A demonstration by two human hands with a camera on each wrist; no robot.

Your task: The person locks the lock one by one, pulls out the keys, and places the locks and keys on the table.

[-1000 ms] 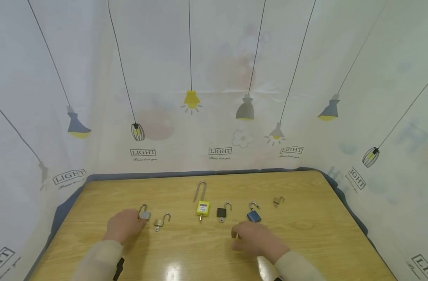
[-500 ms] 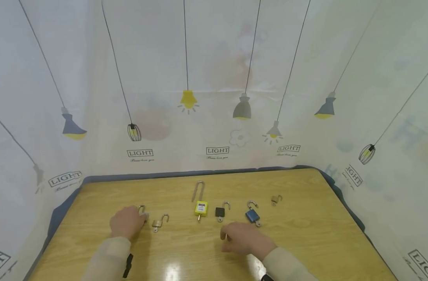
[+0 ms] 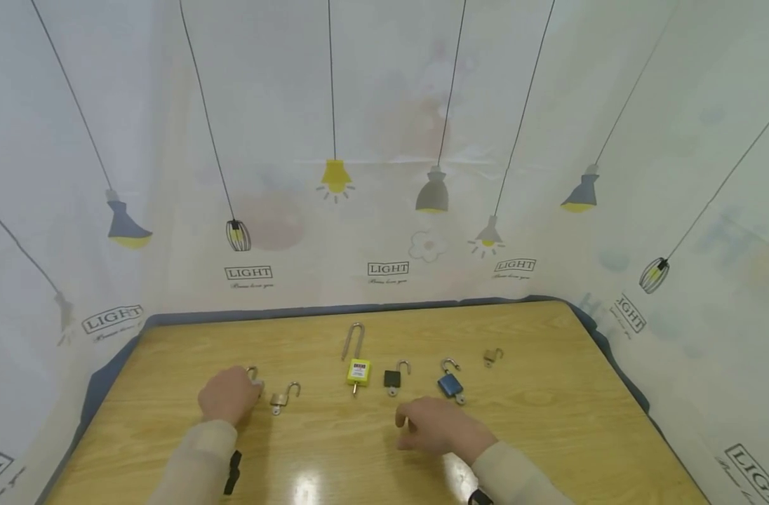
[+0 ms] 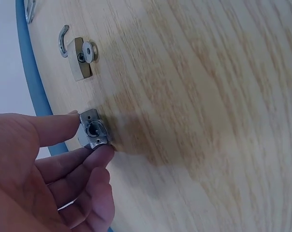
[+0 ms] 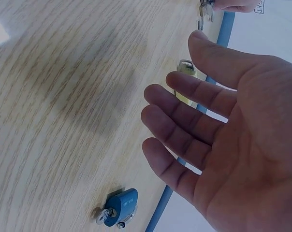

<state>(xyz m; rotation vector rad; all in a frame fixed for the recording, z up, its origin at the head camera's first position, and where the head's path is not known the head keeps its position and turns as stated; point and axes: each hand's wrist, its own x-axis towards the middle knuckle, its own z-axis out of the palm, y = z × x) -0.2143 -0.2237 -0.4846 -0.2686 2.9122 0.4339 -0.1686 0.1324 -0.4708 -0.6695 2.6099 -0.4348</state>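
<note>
My left hand [image 3: 230,396] pinches a silver padlock [image 4: 92,128] between thumb and fingers at the left of the table. Its keyhole end faces the left wrist camera; in the head view the hand covers most of its body, and its shackle [image 3: 252,372] shows beyond the fingers. Just to its right lies a brass padlock [image 3: 279,399] with a key in it and its shackle swung open. My right hand [image 3: 441,426] hovers palm down with loosely bent fingers, holding nothing. A blue padlock [image 3: 450,384] with a key lies just beyond it.
Along the wooden table [image 3: 334,449] lie a yellow padlock [image 3: 358,372] with a long shackle, a black padlock [image 3: 392,379] and a small brass padlock [image 3: 490,356], all unlocked. White printed sheeting [image 3: 315,245] hangs behind the table's far edge.
My left hand has moved a little forward and right, and now covers more of the silver padlock. My right hand has drifted slightly left, uncovering the blue padlock's key.
</note>
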